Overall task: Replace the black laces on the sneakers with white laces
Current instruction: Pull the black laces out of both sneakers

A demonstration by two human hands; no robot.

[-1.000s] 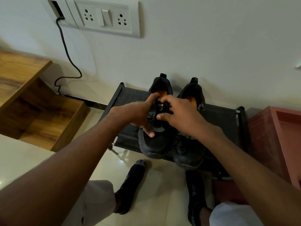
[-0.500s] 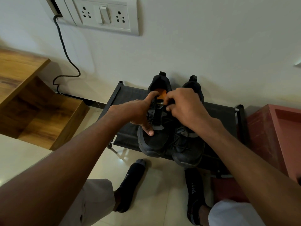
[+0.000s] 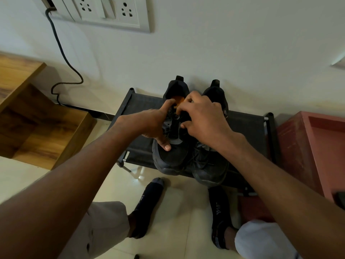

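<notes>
Left sneaker (image 3: 170, 156) on bench (image 3: 248, 131): left hand (image 3: 153, 126) grips its side; right hand (image 3: 203, 118) fingers pinch black lace (image 3: 172, 116) at tongue.

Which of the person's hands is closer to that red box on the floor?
The right. The right hand works at the laces of the left-side sneaker, nearer the red box. The left hand grips that sneaker's far side, farther from the box.
</notes>
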